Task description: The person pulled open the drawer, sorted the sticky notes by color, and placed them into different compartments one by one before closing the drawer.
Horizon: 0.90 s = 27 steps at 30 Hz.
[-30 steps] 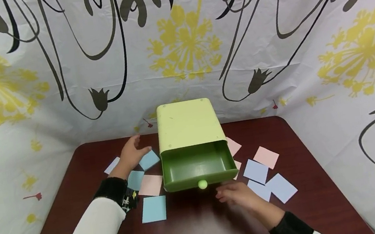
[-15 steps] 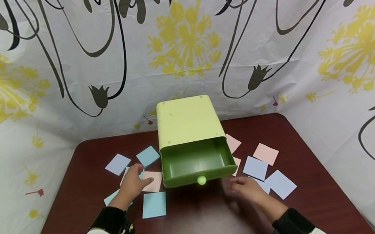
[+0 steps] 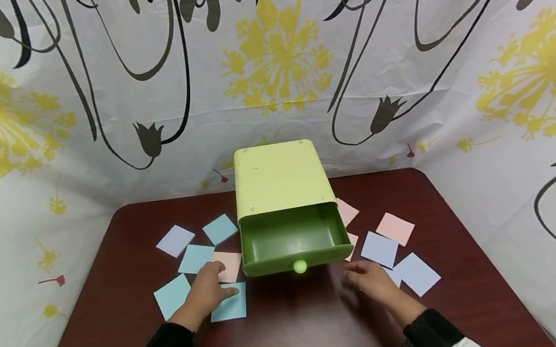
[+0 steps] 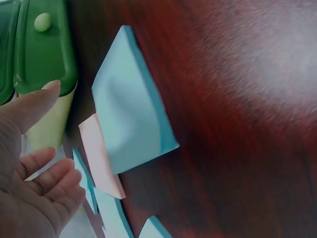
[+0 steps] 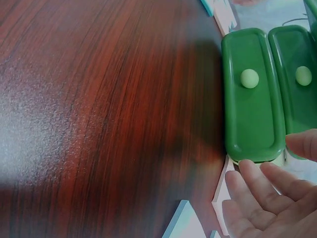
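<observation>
My left hand (image 3: 204, 293) hovers over the left group of sticky note pads, fingers apart and holding nothing. Its thumb reaches above the front blue sticky note pad (image 3: 232, 303), whose thick edge shows in the left wrist view. A pink pad (image 3: 229, 265) lies just behind it. Relaxed and holding nothing, my right hand (image 3: 370, 280) is beside the right group, nearest a lavender pad (image 3: 416, 274) and partly covering another. Between the hands stands a yellow-green box with a green drawer (image 3: 295, 242) pulled out.
More blue pads (image 3: 173, 295) and a lavender pad (image 3: 175, 240) lie at left. Pink pads (image 3: 395, 229) and another lavender pad (image 3: 379, 249) are at right, some partly hidden by the box. A patterned cloth (image 3: 274, 67) hangs behind the dark table (image 3: 302, 342).
My left hand has come from the back blue pad towards the front one, uncovering pads on the left. My right hand has shifted slightly right. The drawer stays out.
</observation>
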Tool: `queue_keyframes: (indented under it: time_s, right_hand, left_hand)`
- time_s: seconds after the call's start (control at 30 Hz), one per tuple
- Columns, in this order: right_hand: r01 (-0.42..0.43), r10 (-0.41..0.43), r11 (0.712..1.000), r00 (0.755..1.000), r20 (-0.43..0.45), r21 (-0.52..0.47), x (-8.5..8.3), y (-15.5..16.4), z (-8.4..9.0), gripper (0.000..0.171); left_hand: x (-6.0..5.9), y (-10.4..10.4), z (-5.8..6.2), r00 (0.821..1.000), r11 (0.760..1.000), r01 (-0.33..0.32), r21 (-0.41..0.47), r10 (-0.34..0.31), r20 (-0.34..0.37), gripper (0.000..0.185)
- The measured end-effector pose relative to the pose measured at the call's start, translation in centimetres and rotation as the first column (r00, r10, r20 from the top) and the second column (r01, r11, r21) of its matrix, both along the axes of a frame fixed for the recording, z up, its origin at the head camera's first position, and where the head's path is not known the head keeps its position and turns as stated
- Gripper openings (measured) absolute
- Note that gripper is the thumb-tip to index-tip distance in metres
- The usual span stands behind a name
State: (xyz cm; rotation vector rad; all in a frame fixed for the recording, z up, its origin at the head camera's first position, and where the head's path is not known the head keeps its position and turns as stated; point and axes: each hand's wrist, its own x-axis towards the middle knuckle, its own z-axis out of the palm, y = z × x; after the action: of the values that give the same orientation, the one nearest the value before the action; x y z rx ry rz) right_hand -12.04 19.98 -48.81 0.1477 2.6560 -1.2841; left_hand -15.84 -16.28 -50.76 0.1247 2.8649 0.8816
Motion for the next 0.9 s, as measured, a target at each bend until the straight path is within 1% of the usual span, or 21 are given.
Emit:
queue_keyframes:
  time_s: [0.1, 0.27, 0.4, 0.7, 0.9]
  right_hand:
    - [-0.001, 0.001, 1.000, 1.000, 0.001, 0.015, -0.1, 0.1, -0.1, 0.032]
    - [0.006, -0.006, 0.999, 1.000, -0.001, 0.034, -0.3, 0.1, -0.4, 0.031]
    - [0.008, -0.008, 0.999, 1.000, 0.000, 0.042, -0.3, 0.1, -0.7, 0.031]
    - [0.021, -0.022, 0.998, 1.000, 0.014, 0.053, -0.2, 0.3, -1.4, 0.032]
    - [0.018, -0.018, 0.998, 1.000, -0.001, 0.054, -0.3, 0.3, -1.6, 0.032]
  left_hand:
    - [0.5, 0.1, -0.3, 1.000, 0.999, 0.007, -0.043, -0.007, -0.001, 0.056]
    - [0.9, 0.2, -0.8, 0.999, 0.996, 0.023, -0.087, -0.021, 0.027, 0.063]
    - [1.1, 0.0, -1.1, 0.998, 0.994, 0.042, -0.103, -0.037, 0.044, 0.067]
    - [1.6, -0.5, -1.8, 0.993, 0.984, 0.114, -0.139, -0.109, 0.044, 0.074]
    - [1.6, -0.5, -1.7, 0.992, 0.983, 0.122, -0.137, -0.114, 0.060, 0.075]
